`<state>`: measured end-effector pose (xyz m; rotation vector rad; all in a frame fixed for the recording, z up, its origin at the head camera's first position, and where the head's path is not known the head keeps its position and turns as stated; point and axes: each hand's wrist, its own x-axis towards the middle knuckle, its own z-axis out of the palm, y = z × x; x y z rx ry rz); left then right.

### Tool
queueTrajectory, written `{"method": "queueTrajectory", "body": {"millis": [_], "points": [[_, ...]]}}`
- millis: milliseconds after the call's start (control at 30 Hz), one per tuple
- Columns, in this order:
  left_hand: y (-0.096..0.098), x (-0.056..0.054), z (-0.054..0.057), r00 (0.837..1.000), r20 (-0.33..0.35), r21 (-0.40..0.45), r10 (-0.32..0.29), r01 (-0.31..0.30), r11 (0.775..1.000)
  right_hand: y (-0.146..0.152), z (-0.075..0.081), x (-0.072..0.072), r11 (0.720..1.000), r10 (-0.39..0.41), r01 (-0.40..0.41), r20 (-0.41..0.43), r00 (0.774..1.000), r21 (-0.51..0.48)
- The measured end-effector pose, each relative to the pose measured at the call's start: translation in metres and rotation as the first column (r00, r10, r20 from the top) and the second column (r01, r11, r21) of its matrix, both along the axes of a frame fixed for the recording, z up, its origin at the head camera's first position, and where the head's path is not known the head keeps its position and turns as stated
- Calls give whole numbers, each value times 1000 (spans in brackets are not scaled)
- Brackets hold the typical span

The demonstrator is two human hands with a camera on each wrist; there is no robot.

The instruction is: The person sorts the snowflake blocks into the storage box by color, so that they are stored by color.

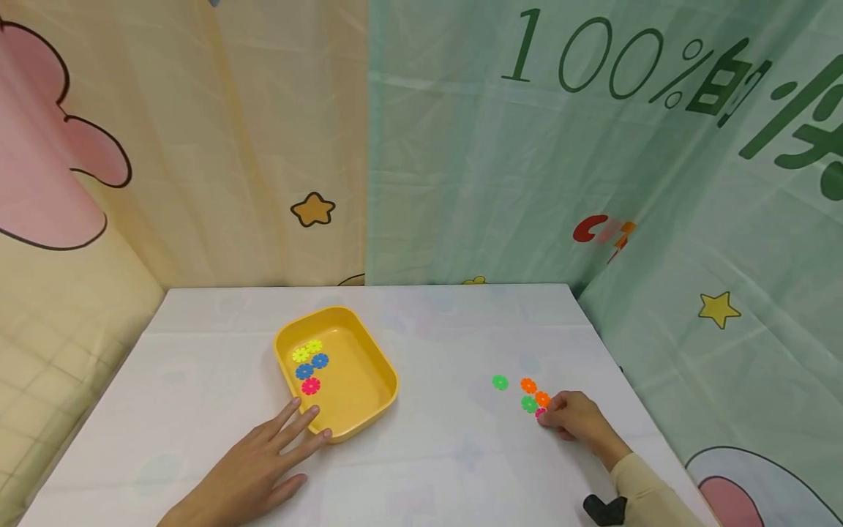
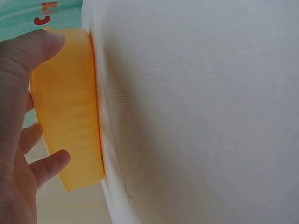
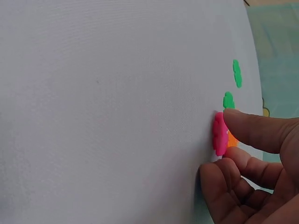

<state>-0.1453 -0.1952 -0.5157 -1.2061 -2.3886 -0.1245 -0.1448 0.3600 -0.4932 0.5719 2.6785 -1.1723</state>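
Pink flower disc (image 3: 219, 134) is on the right side of the white-covered bench (image 1: 448, 476); my right hand (image 1: 577, 421) has it pinched between thumb and finger. Two orange discs (image 1: 529, 386) and two green discs (image 1: 500, 383) lie near it, left and beyond. My left hand (image 1: 260, 465) is spread, fingertips at the yellow tray's (image 1: 352, 366) near-left rim. Tray's left side holds two yellow discs (image 1: 301, 355), two blue discs (image 1: 304, 371), one rose disc (image 1: 311, 386).

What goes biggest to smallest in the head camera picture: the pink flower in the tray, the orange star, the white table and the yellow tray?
1. White table
2. Yellow tray
3. Orange star
4. Pink flower in the tray
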Motion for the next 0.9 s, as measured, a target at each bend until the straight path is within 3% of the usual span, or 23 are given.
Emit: {"method": "queueTrajectory", "body": {"millis": [233, 567, 733, 900], "points": [[1, 0, 1, 1000, 19, -13, 5, -4, 1000, -8, -3, -2, 998, 34, -33, -17, 999, 50], [1, -1, 1, 1000, 16, -14, 2, -2, 1000, -9, -2, -5, 998, 34, -34, -4, 999, 43], [1, 0, 0, 1000, 27, -23, 10, -9, 1000, -8, -3, -3, 997, 14, -14, 0, 1000, -72], [1, 0, -1, 999, 33, -20, 10, -9, 1000, -7, -3, -3, 977, -4, 10, 28, 1000, -214]]}}
